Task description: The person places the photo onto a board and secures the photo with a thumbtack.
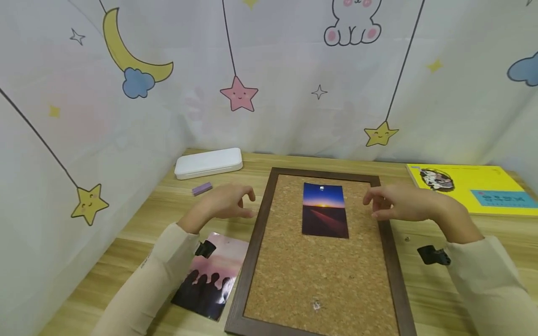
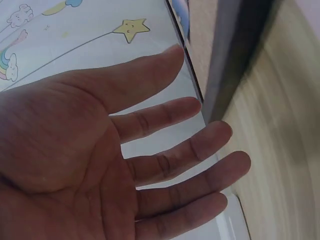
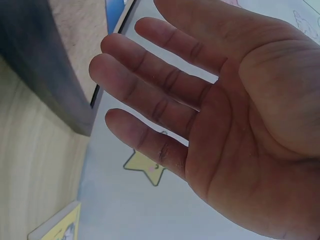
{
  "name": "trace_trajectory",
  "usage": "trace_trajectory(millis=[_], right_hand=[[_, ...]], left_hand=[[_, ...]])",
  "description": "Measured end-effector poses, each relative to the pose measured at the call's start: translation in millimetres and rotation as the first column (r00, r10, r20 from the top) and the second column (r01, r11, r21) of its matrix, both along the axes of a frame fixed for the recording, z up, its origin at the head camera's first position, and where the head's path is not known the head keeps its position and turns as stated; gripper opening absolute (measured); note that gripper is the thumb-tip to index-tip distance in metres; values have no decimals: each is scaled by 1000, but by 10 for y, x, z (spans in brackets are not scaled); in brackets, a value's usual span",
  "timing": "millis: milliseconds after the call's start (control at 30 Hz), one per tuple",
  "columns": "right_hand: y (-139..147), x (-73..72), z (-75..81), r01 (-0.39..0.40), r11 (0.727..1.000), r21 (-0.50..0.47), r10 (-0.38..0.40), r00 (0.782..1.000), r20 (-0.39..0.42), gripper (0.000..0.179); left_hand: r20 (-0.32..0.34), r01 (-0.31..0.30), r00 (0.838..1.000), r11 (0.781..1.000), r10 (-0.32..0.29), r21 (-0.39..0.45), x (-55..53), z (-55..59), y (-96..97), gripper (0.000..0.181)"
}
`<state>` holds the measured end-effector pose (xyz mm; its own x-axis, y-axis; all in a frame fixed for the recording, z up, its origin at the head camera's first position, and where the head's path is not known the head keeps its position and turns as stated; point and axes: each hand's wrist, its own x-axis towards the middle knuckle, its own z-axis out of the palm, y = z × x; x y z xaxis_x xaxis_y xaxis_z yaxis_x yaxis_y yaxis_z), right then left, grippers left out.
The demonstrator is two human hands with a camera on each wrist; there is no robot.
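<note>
A sunset photo [image 1: 324, 217] lies on a brown-framed corkboard [image 1: 294, 270], with a clear pushpin [image 1: 322, 187] at its top edge. My left hand [image 1: 224, 203] hovers by the board's left frame, fingers relaxed and holding nothing. In the left wrist view its palm [image 2: 65, 145] and spread fingers show bare. Over the right frame hangs my right hand [image 1: 405, 201], fingers loosely bent, to the right of the photo. Its palm [image 3: 250, 130] is also bare in the right wrist view. A second clear pushpin [image 1: 316, 305] is low on the cork.
Left of the board lies a silhouette photo [image 1: 208, 280], partly under my left sleeve. A white case [image 1: 208, 163] and a purple block [image 1: 202, 188] sit behind it. To the right are a small pin [image 1: 407, 239] and a yellow book [image 1: 470, 186]. A printed curtain [image 1: 286, 126] closes the back.
</note>
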<state>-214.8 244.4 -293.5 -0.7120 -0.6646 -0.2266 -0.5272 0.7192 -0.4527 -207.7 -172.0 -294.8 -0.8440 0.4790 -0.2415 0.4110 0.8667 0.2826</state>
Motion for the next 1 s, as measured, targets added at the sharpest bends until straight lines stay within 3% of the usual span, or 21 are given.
trace_trajectory(millis=[133,267,433,500,633,833,1000], right_hand=[[68,28,-73,-11,1000,-15,11,1000,-9,25],[92,36,-126,-21,999,-29,22,999,36,24],[180,31,-141,16,1000,10,-17,988,155,16],[246,21,-135,37,999,28,-42,976,212,11],[367,-10,-131,60,997,46,-71,952,297,9],[488,-55,-151,45,996,72,-67,937,344,10],[530,-77,-181,48,993,109,-86,922,378,9]], left_hand=[[-26,53,998,998,-52,40,43,-88,-154,30],[-49,165,986,983,-161,79,109,-176,-331,15],[67,199,976,973,-208,118,145,-199,-473,12],[97,195,974,975,-206,107,131,-181,-490,13],[98,173,979,984,-176,35,81,-129,-503,19],[160,118,981,993,-112,-29,28,-92,-504,25],[209,136,970,990,-127,-31,0,-127,-524,29]])
